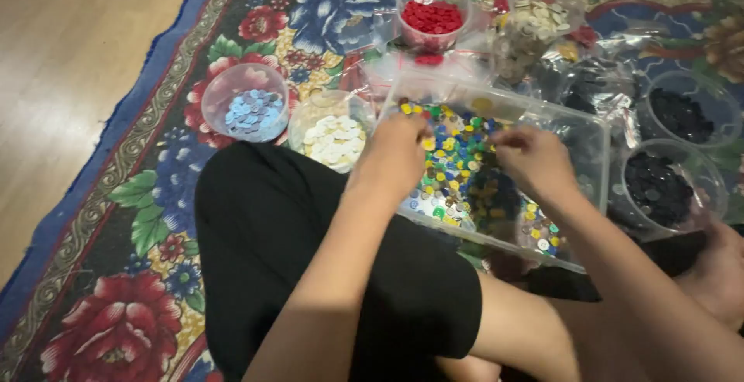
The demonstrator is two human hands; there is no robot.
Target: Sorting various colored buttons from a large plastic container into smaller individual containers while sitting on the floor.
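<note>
A clear plastic bin [590,143] sits in front of my crossed legs, filled with several small mixed-colour buttons [453,166] in yellow, blue, green and dark tones. My left hand [395,156] reaches into the bin's left side, fingers curled down among the buttons. My right hand [533,159] is inside the bin's middle, fingertips pinched together over the buttons. Whether either hand holds a button is hidden by the fingers.
Clear bowls ring the bin: pale blue buttons [253,112], white buttons [335,140], red buttons [431,16], cream buttons [535,22], and two of black buttons [657,188] [682,115]. All rest on a floral rug [124,320]; wooden floor [70,49] lies left.
</note>
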